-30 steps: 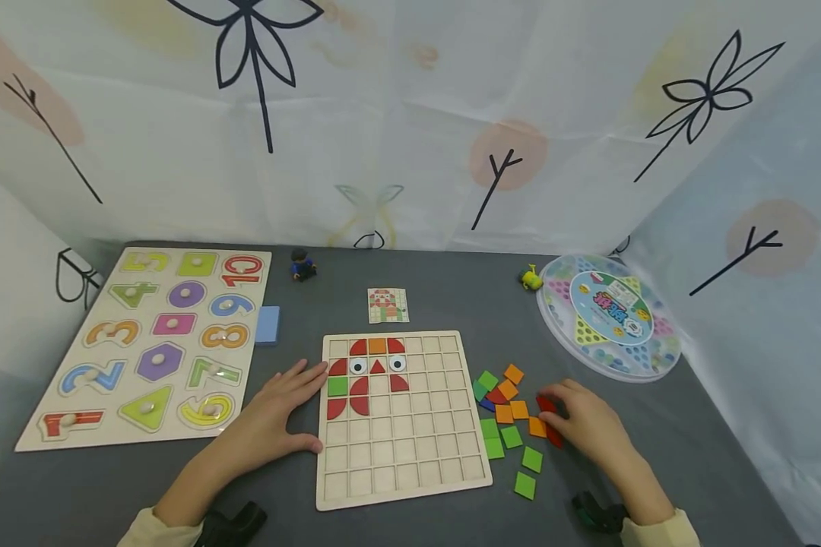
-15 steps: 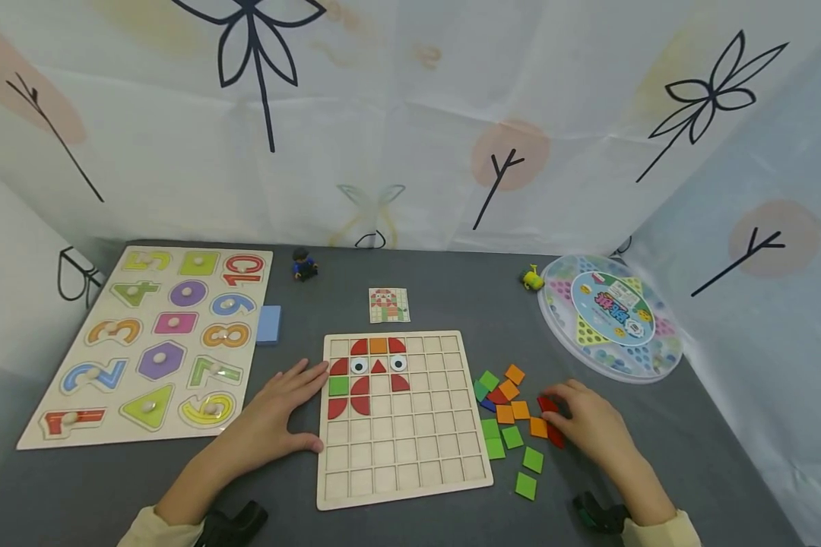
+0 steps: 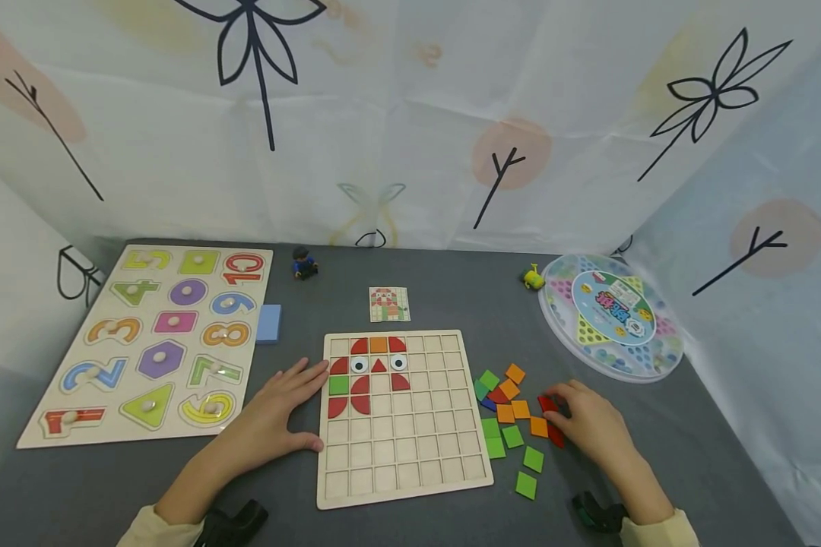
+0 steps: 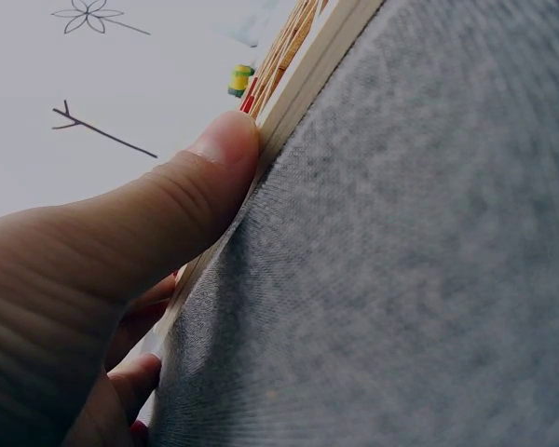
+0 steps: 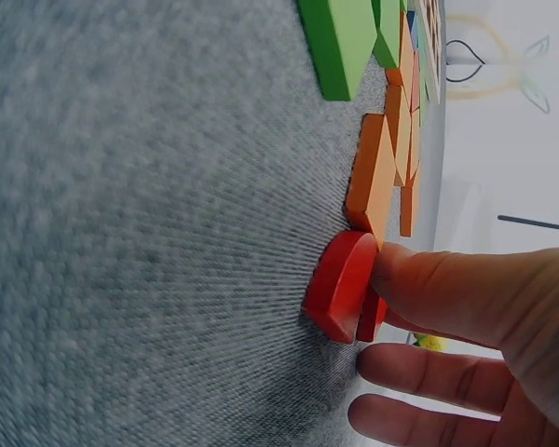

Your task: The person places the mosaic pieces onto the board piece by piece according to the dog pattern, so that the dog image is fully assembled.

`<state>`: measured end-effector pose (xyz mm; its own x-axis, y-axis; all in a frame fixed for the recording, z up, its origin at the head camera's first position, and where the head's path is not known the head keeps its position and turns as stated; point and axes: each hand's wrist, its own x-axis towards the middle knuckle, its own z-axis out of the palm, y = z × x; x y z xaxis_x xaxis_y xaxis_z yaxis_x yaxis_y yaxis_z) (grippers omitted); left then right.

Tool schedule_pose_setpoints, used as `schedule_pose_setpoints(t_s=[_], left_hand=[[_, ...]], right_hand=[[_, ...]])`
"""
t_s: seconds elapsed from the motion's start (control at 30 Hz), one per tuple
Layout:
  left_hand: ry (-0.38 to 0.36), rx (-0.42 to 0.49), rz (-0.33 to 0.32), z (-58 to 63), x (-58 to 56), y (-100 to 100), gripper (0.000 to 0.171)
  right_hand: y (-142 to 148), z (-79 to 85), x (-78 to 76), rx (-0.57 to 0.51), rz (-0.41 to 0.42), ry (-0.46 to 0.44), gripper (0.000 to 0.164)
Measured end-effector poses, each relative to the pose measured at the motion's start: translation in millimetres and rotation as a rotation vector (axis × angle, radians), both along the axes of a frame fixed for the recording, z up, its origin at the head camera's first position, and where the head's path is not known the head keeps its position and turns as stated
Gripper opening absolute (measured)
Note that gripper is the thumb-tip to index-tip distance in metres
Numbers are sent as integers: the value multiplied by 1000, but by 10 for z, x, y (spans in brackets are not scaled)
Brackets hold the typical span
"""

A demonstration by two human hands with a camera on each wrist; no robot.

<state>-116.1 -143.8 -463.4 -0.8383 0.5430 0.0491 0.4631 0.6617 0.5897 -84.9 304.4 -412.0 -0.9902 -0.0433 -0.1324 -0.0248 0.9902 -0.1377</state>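
My left hand (image 3: 282, 410) lies along the left edge of a wooden grid board (image 3: 410, 463), fingers spread, with fingertips and thumb against its side. In the left wrist view the thumb (image 4: 205, 177) presses the board's edge. Red quarter-rounds, an orange square, a green square, a red triangle and two eye pieces fill some upper-left cells. Right of the board, my right hand (image 3: 591, 425) pinches a red piece (image 3: 547, 403) between thumb and index finger. Another red piece with a curved side (image 5: 343, 284) lies by the thumb, next to an orange square (image 5: 371, 177).
Loose green squares (image 3: 533, 459), orange squares (image 3: 515, 373) and a blue piece lie right of the board. A pattern card (image 3: 388, 305) lies behind it. A number puzzle (image 3: 144, 342) and blue block (image 3: 268, 324) stand left, a round game board (image 3: 612, 315) and small toy (image 3: 533, 278) back right, a figurine (image 3: 304, 264) behind.
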Motion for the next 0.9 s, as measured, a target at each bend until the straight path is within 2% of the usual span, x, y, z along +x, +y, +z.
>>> schedule_pose_setpoints(t_s=[0.5, 0.77, 0.9], left_hand=[[-8, 0, -2, 15, 11, 7, 100], [49, 35, -4, -7, 13, -2, 99], [37, 34, -7, 5, 8, -11, 99]], right_hand=[[-24, -6, -2, 9, 4, 2, 23], [-71, -13, -63, 8, 24, -6, 23], [-119, 7, -89, -7, 40, 16, 23]])
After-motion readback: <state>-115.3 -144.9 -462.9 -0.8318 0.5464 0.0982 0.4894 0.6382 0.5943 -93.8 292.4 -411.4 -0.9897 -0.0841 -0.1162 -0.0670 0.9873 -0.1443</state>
